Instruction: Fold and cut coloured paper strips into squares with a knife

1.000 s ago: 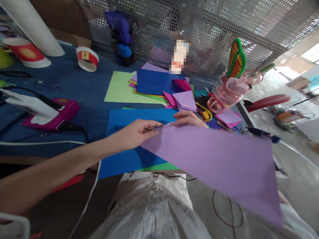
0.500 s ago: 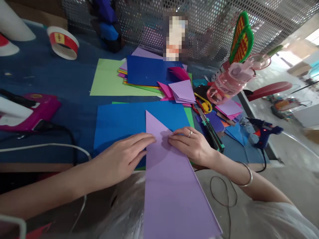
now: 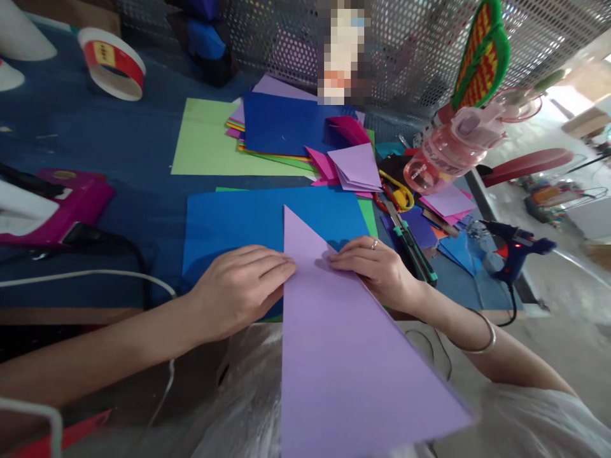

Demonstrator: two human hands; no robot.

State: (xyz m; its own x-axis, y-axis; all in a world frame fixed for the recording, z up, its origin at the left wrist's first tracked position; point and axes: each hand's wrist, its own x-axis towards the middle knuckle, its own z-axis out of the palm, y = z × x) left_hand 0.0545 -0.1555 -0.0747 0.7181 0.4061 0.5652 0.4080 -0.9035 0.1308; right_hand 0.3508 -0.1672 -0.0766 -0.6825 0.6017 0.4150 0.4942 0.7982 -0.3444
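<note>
- The lilac paper triangle [image 3: 334, 343] lies nearest, its wide end hanging over the near edge of the counter [image 3: 95, 191] above the lap, its tip pointing far.
- The left hand [image 3: 238, 286] lies flat, fingers together, pressing the left edge of the triangle so that the sheet cannot slide.
- The right hand [image 3: 377, 267], also flat, presses the right edge; it seems to flatten a fold, but the crease is not clear.
- The blue sheet [image 3: 238, 219] under the tip gives a smooth base.
- At the right, a glue gun [image 3: 513, 248] stands aside, away from the paper.
- Farther, the paper stack [image 3: 286, 130] waits within reach.
</note>
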